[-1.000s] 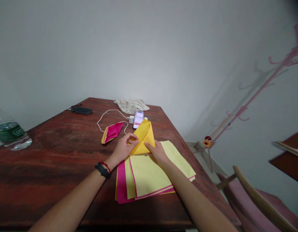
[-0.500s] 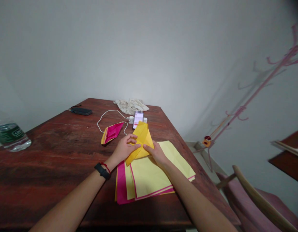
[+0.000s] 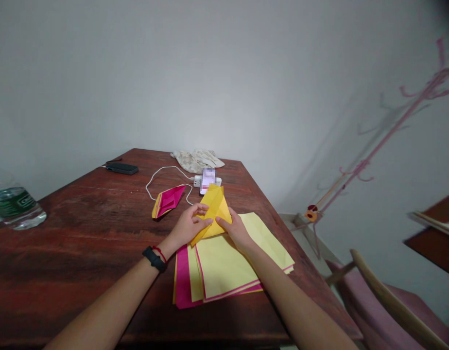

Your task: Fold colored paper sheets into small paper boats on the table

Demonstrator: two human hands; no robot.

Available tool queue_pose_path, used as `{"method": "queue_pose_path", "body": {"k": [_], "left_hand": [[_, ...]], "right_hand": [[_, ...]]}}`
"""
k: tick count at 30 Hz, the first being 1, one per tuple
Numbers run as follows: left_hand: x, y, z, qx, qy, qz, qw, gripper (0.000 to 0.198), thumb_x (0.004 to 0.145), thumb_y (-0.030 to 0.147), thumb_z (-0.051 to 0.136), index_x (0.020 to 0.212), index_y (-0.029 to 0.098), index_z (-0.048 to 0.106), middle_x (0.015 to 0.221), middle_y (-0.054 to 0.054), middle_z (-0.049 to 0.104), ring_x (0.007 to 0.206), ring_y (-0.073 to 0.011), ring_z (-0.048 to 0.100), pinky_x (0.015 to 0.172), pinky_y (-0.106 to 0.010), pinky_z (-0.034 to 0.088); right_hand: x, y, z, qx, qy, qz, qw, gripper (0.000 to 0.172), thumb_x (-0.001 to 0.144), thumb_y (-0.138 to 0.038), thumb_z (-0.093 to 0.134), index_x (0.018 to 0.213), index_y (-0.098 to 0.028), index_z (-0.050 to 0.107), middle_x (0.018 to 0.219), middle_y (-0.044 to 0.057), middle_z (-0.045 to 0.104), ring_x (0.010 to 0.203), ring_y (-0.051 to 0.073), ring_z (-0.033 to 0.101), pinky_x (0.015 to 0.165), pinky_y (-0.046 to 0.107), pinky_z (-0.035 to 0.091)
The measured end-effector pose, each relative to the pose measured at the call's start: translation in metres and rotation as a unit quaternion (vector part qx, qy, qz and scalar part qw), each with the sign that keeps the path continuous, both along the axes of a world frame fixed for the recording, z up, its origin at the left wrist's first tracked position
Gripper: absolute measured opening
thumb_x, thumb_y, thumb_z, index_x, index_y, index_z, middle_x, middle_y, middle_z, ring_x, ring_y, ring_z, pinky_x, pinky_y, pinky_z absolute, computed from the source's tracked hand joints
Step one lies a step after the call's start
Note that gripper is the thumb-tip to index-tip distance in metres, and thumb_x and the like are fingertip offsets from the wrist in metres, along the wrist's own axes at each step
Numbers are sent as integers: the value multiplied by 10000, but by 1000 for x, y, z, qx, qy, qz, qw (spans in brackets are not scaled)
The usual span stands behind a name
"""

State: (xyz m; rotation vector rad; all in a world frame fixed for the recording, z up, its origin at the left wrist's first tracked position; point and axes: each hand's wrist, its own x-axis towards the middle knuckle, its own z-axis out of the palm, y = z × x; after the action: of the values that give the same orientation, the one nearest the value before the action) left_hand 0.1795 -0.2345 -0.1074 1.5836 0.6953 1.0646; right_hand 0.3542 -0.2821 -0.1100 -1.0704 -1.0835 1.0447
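A folded yellow paper (image 3: 214,209) is held up just above the table between both hands. My left hand (image 3: 188,225) pinches its left side, fingers closed on the fold. My right hand (image 3: 234,229) grips its lower right edge. Below the hands lies a fanned stack of yellow and pink sheets (image 3: 224,262) on the dark wooden table (image 3: 82,228). A folded pink and yellow paper piece (image 3: 168,199) rests to the left, apart from the hands.
A phone (image 3: 208,179) with a white cable (image 3: 159,177) lies beyond the paper. A dark device (image 3: 122,168), a cloth (image 3: 197,159) and a water bottle (image 3: 13,206) sit on the table. A chair (image 3: 385,296) and pink coat rack (image 3: 373,150) stand right.
The yellow paper has been folded narrower and tilted left. Both hands stayed at nearly the same place, shifting slightly upward.
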Motion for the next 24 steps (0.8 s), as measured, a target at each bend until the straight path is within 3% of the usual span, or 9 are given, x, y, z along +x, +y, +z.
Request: {"method": "queue_pose_path", "body": {"k": [9,16,24], "left_hand": [[1,0,0,-2,-1,-7,1000,383,754,311,767,1067,167,598,1161,-86,632,671,-82,636,681,-246,549],[0,-1,3,-37,-18,-18,999,387,731,283,791,1049,164,604,1177,-96,649,750,-130,697,734,-284,568],[0,-2,3,-44,-9,-31,998,423,723,293,799,1072,163,600,1076,-74,679,724,-129,682,663,-244,540]], "right_hand": [[4,5,-10,17,17,21,1000,459,747,-419,767,1130,-195,653,1108,79,733,929,240,690,826,361,555],[3,5,-7,6,46,16,999,438,751,-467,766,1086,-198,682,1052,70,747,857,226,691,781,345,547],[2,4,-5,4,48,18,999,442,739,-453,780,1081,-188,688,1052,72,749,870,236,691,792,354,547]]}}
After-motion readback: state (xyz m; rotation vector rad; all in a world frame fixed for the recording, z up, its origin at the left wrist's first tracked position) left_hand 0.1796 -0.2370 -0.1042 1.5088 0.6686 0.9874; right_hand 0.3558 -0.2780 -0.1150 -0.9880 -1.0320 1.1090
